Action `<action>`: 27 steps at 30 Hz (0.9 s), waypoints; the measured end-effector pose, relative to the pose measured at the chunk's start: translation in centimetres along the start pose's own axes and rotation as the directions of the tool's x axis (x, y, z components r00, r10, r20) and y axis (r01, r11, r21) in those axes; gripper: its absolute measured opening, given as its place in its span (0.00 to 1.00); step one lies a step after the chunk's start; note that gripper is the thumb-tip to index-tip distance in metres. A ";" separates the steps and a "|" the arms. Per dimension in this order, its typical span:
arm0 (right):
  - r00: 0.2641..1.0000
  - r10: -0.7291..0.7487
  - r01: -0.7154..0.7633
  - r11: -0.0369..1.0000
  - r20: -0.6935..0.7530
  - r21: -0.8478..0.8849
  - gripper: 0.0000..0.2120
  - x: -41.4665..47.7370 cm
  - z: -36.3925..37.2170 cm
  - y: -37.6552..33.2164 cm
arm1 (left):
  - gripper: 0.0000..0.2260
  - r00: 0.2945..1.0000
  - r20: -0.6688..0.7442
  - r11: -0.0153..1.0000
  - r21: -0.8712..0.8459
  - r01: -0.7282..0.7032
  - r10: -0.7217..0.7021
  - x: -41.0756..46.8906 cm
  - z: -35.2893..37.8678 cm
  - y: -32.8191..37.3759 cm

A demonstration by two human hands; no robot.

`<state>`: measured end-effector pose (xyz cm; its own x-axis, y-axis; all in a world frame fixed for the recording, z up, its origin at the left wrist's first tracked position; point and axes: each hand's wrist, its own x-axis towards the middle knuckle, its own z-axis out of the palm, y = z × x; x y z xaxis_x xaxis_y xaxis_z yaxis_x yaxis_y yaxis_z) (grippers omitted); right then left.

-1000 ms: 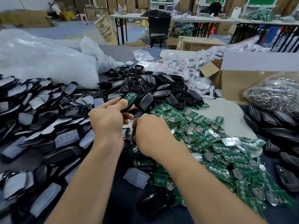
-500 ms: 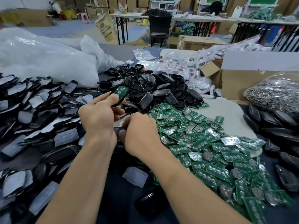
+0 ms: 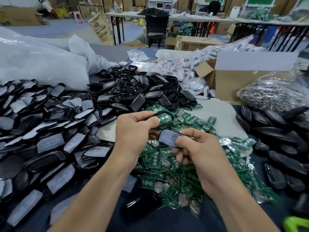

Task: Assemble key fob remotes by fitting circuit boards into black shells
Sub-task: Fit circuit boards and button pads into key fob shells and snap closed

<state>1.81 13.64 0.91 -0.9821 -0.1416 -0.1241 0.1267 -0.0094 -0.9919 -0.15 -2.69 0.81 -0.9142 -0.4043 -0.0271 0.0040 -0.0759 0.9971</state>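
Fingers (image 3: 142, 115) of left hand (image 3: 133, 131) curled round board-filled black shell (image 3: 164, 118) | right hand (image 3: 199, 148) pinching grey-padded shell half (image 3: 168, 137) just below | both above circuit board pile (image 3: 167, 174)

1. Tall brown paper sack (image 3: 100, 29) on the floor: dark oval print and lines, too blurred to read.
2. Brown cardboard box (image 3: 197, 43) beyond the table's far edge: side print illegible.
3. Green circuit boards (image 3: 168, 164) in a heap: markings too small to read.

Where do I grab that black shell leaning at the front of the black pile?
Pinch the black oval plastic shell across its two long edges, coming from above on the near side. It leans tilted, smooth rounded back outward, probably slippery there, while both long edges look exposed.
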 end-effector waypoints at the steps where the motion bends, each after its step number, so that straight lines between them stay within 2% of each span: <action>1: 1.000 0.013 -0.013 1.000 -0.002 0.009 0.16 0.1 -0.2 0.2 | 0.09 1.000 0.008 1.000 0.006 0.006 -0.006 -0.3 0.3 -0.1; 5: 0.999 0.044 -0.042 0.998 -0.030 0.045 0.06 0.4 -0.5 0.5 | 0.08 0.999 0.024 0.999 -0.019 0.047 -0.046 -0.8 0.9 -0.3; 9: 0.996 0.056 -0.053 0.998 -0.067 0.044 0.04 0.9 -0.6 0.7 | 0.06 0.995 0.097 0.999 0.004 0.034 -0.035 -1.1 1.2 -0.5; 13: 0.996 0.062 -0.054 0.992 -0.065 0.118 0.05 0.9 -0.6 0.6 | 0.06 0.992 0.127 1.000 0.020 -0.013 0.010 -1.1 1.1 -0.6; 18: 0.998 0.052 -0.055 0.953 0.018 0.299 0.05 0.6 -0.5 0.3 | 0.05 0.998 0.065 0.999 -0.044 0.001 0.002 -0.9 1.0 -0.6; 20: 0.997 0.042 -0.065 0.923 0.070 0.378 0.14 0.5 -0.5 0.1 | 0.04 0.999 0.045 0.997 -0.075 0.012 -0.008 -0.8 0.9 -0.6; 22: 0.996 0.024 -0.057 0.919 0.091 0.389 0.20 0.5 -0.5 0.1 | 0.04 0.999 0.031 0.996 -0.091 0.021 -0.018 -0.7 0.9 -0.6; 27: 0.999 -0.019 0.008 0.948 0.030 0.319 0.15 0.6 -0.2 0.7 | 0.02 0.999 0.036 0.992 -0.115 0.043 -0.039 -0.6 1.2 -0.8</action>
<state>1.23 13.79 0.17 -0.9797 -0.1709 -0.1045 0.1562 -0.3254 -0.9326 -0.07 -1.30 0.09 -0.9276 -0.3681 -0.0636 0.0113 -0.1978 0.9802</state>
